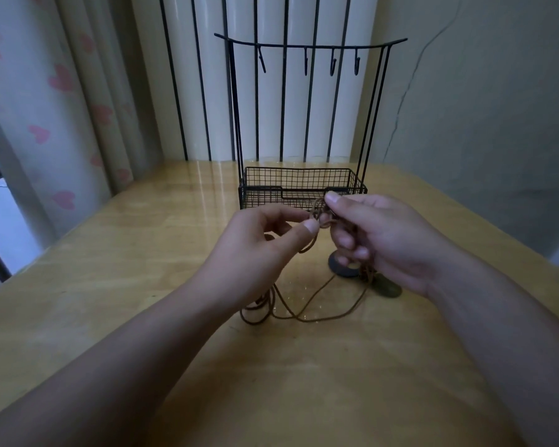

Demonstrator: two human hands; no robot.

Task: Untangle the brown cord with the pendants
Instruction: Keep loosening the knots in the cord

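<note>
Both hands [262,240] [378,233] pinching brown cord [320,214] knot between them, loops trailing below

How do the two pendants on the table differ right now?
The dark pendant looks grey-black and lies nearer the wire rack, partly hidden under the right hand. The olive pendant looks greenish-brown and lies closer to the camera, more exposed. Both look round and flat, tied to the brown cord.

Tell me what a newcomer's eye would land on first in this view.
First, the two hands meeting mid-frame: the left hand and right hand both pinch a knot in the brown cord, whose loose loops trail onto the wooden table. Two dark round pendants lie under the right hand. Just behind stands a black wire basket stand with empty hooks.
</note>
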